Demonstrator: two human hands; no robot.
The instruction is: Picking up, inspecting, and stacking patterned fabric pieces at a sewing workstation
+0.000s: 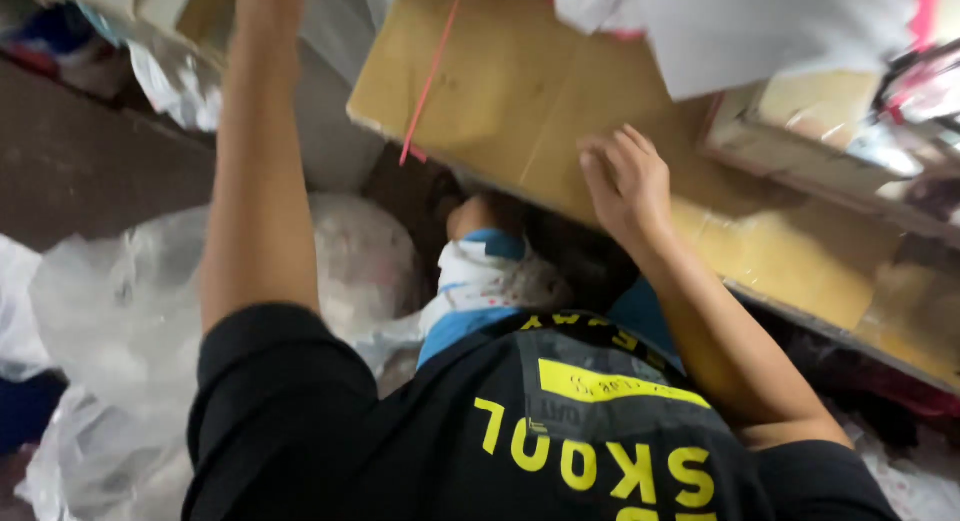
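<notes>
While you look down from the head camera, your right hand [628, 181] lies flat with fingers spread on the cardboard box [520, 101], which sits tilted at upper centre. Your left arm [258, 161] reaches up past the top edge, so its hand's state cannot be told. Clear plastic bags [120, 311] lie below.

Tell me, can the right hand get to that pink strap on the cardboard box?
Probably yes. The right hand lies flat on the cardboard box, and the pink strap runs down the same face further left. Only bare cardboard shows between them, with nothing in the way.
</notes>
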